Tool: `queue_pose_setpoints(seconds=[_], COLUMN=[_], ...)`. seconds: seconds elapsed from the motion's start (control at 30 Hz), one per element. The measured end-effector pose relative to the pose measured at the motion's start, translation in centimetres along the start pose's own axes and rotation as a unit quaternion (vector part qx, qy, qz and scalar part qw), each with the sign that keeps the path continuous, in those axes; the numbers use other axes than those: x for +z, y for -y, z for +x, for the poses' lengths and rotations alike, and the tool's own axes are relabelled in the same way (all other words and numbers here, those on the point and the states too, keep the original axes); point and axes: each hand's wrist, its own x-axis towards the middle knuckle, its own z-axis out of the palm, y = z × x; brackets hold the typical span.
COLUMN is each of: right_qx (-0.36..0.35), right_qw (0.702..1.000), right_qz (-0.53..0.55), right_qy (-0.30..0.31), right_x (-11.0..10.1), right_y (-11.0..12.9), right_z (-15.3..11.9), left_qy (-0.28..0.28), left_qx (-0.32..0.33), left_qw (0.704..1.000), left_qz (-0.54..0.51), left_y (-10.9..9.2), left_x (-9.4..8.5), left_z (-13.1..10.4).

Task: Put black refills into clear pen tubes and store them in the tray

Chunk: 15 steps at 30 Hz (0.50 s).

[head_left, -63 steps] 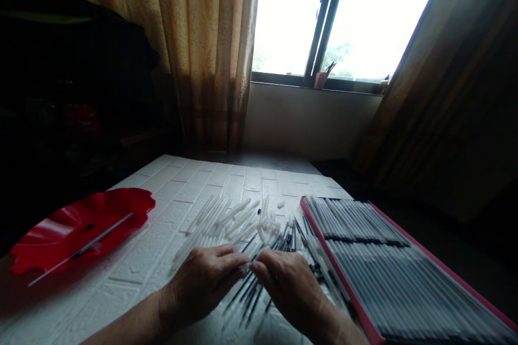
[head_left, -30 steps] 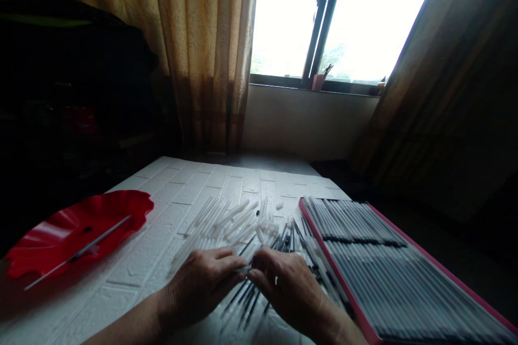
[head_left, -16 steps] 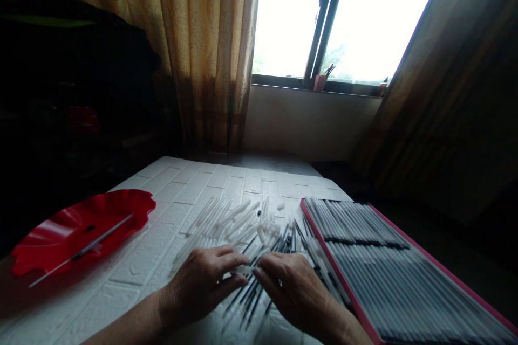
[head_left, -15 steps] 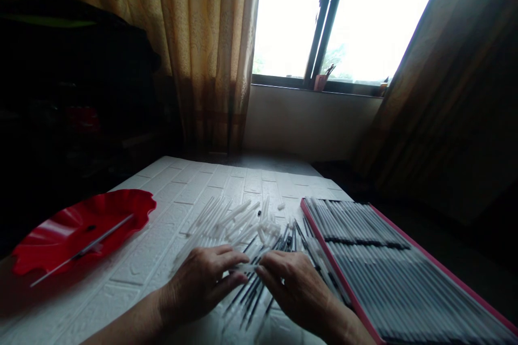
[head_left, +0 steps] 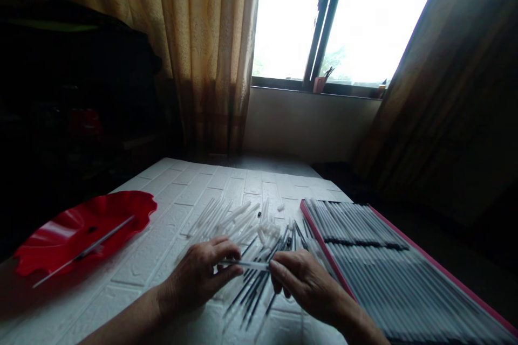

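A slim clear plastic tube (head_left: 256,265) lies level between my two hands, over the pile. My left hand (head_left: 202,268) pinches it between thumb and fingers near its left end. At the right end, the thumb and fingers of my right hand (head_left: 301,280) are closed on it; what else they may hold is hidden. Under and between the hands lies a fan of thin dark rods (head_left: 253,299), like pen refills. Loose clear tubes (head_left: 210,218) are spread just beyond my left hand, and small whitish translucent pieces (head_left: 269,229) are heaped beside them.
At the right stands a red-edged box (head_left: 348,285) packed with two rows of thin clear sticks with dark parts. A wavy red dish (head_left: 52,232) at the left has a thin stick lying across it. Everything rests on a white brick-patterned tabletop (head_left: 174,186).
My right hand has moved a little to the right, away from the left hand. More of the clear tube now shows between them. The box and dish stay put.
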Motion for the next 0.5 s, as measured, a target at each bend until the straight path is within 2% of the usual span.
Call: queue_pose_setpoints(seconds=[0.2,0.5], right_qx=[0.006,0.026], right_qw=[0.999,1.000], right_qz=[-0.007,-0.001], right_qy=[-0.032,-0.004], right_x=[-0.24,-0.58], right_y=[-0.58,-0.94], right_z=[-0.08,-0.26], left_qy=[0.032,-0.021], left_qx=[-0.011,-0.038], left_qw=[0.999,0.996], left_qz=[0.004,-0.072], left_y=[0.31,0.75], left_x=[-0.44,-0.47], left_z=[0.17,0.52])
